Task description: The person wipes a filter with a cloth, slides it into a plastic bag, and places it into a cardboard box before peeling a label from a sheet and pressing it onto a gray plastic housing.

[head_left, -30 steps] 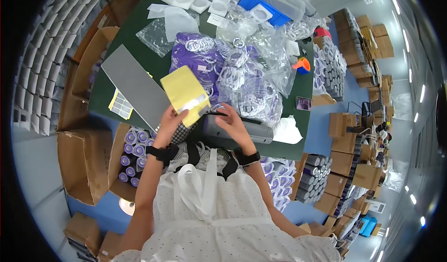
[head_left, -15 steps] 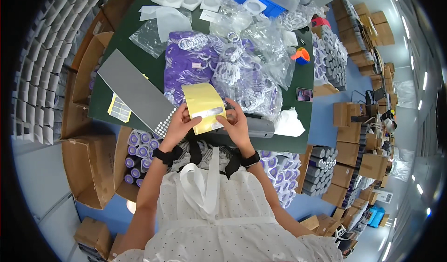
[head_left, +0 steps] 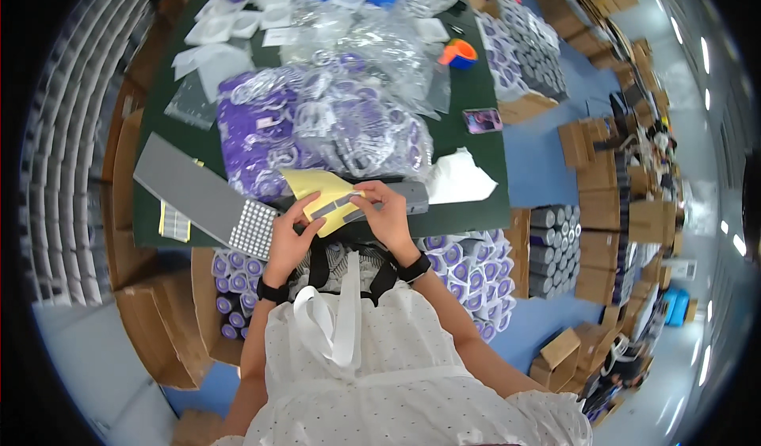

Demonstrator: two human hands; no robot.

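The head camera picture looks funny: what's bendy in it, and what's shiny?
In the head view, the pale, shelf-like rows bend near the left rim, and the corners go black; also in the head view, the crumpled clear plastic bags show white glare, and the long white ceiling lights shine brightly at right.

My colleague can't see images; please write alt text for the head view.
A person's left hand holds a yellow sheet at the near edge of a green table, the right hand touching it. Beyond lie clear bags and purple items; a gray board lies to the left, a phone to the right.
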